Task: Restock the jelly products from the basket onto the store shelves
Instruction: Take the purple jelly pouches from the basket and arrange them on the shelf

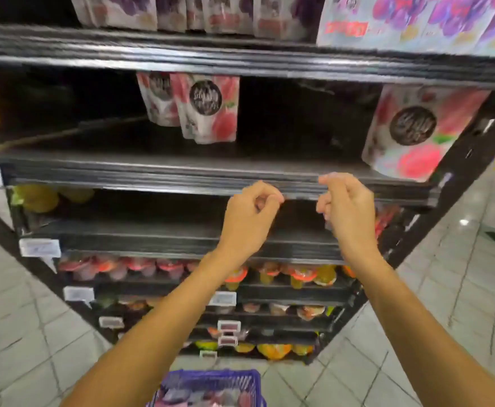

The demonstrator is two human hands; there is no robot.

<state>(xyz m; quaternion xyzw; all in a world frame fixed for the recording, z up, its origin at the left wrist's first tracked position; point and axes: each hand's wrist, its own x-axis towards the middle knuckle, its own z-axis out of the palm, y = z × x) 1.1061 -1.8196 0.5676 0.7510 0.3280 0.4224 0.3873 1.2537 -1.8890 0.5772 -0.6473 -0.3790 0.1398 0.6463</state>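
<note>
We hold both hands up in front of the rack, side by side and a little apart. Our left hand (250,208) has its fingers curled in, thumb meeting the fingertips, and we see nothing in it. Our right hand (347,207) is curled the same way, also with nothing visible in it, though blur softens both. Both hands sit level with the front edge of one shelf (152,174), just below it. On that shelf stand pink pouches (208,108), and a larger pouch (407,130) stands at the right end. Lower down, cups (305,274) fill a row behind our forearms. The basket (211,376) sits on the floor (26,342) between our arms, with jellies (181,396) in it.
</note>
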